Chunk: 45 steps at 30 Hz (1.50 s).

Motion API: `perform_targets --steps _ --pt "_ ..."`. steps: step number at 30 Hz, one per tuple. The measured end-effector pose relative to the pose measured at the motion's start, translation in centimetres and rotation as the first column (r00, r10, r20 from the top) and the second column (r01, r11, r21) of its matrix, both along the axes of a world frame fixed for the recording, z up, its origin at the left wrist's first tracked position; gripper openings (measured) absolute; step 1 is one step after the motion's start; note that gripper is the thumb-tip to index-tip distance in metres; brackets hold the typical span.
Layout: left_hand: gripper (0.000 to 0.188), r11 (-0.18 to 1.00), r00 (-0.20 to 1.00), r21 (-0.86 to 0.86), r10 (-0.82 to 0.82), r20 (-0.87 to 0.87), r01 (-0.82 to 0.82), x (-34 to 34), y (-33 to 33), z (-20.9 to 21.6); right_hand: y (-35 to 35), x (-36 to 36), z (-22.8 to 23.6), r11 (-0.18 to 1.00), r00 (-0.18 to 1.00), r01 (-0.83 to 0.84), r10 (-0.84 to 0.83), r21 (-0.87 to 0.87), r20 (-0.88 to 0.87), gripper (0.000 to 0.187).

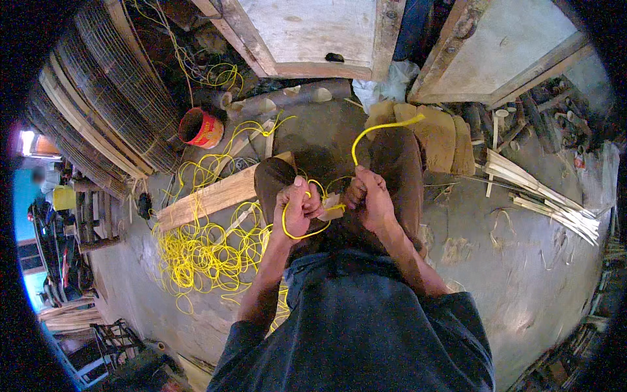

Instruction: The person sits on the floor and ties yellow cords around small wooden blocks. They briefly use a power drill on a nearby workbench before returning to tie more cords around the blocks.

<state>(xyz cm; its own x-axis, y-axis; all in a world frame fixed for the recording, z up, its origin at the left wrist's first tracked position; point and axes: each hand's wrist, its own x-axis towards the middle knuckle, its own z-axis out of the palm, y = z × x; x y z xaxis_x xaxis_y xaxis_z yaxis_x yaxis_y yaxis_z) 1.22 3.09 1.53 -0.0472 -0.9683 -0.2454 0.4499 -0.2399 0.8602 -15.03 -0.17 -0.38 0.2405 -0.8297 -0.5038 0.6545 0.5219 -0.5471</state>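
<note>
Both hands' fingers (302,196) grip yellow cord (379,129), hiding a small pale piece (331,204).

Yellow plastic cord (366,134), thin, looped btwn knees, 1 end arcing up.

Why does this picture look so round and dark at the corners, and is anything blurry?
Head view: the fisheye lens leaves black corners and bends straight edges, like the wooden plank and the bamboo strips. Daylight falls evenly on the floor, brightest on the pale panels at the top. The left hand, right hand and yellow cord are sharp; the far left rim is blurred.
</note>
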Motion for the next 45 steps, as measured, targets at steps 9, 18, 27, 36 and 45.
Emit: perform_targets --steps 9,18,27,36,45 --pt "0.048 0.969 0.985 0.175 0.167 0.042 -0.172 0.7 -0.2 -0.1 2.1 -1.1 -5.4 0.953 0.941 -0.198 0.118 -0.231 -0.318 0.023" --pt "0.039 0.995 0.878 -0.096 0.047 0.477 -0.001 -0.6 -2.8 -0.5 2.9 1.2 -3.8 0.705 0.557 -0.675 0.295 -0.216 -0.776 0.028" --pt "0.028 0.941 0.806 -0.278 0.011 0.592 0.192 -1.0 1.1 -11.0 -0.1 0.7 -4.5 0.86 0.848 -0.267 -0.005 -0.435 -0.53 0.024" --pt "0.042 0.93 0.832 0.256 -0.352 0.429 0.262 -1.1 0.6 -4.8 -1.3 1.5 -3.0 0.824 0.83 -0.34 0.037 -0.453 -0.556 0.025" --pt "0.018 0.999 0.925 0.032 -0.029 0.378 0.019 -2.6 2.4 -5.3 -2.6 2.7 -4.7 0.799 0.817 -0.265 -0.111 -0.54 -0.565 0.025"
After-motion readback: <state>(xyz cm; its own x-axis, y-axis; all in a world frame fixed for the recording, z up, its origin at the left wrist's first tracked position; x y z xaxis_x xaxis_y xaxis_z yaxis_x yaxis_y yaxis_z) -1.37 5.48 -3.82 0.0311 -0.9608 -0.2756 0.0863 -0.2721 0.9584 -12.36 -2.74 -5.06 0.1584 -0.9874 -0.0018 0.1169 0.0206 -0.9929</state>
